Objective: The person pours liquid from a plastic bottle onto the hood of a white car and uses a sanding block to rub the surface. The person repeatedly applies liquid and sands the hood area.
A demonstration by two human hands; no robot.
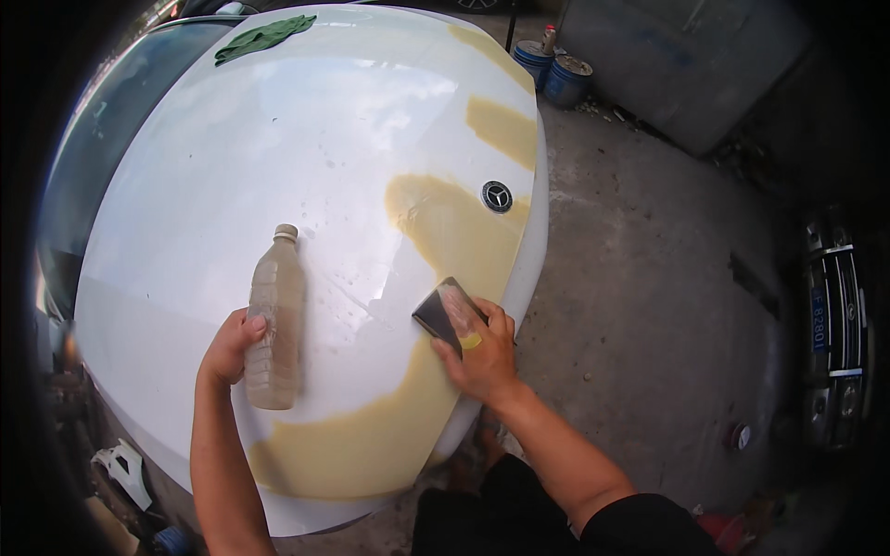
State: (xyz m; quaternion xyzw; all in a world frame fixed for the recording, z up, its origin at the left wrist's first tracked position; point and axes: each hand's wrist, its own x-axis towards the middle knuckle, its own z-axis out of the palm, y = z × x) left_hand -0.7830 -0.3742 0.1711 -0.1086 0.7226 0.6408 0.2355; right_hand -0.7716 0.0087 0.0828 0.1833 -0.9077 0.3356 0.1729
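My left hand (230, 349) grips an upright-looking plastic bottle (278, 357) of cloudy tan liquid with a white cap, above the white car hood (167, 278). My right hand (484, 363) holds a dark rectangular block (434, 310), with a pale smudge and a yellow mark on it, against the hood at the border of a large pale-yellow matte patch (436, 213). More such patches run along the hood's right edge and lower part. A round emblem (497, 196) sits near that edge, and a crumpled green cloth (260, 42) lies at the far end.
Blue buckets (565, 85) stand by a grey panel (667, 69) beyond the hood. A dark bumper (834, 329) with a plate is at the far right. A small round can (738, 435) is on the concrete floor (649, 278). A white plastic part (125, 468) lies at lower left.
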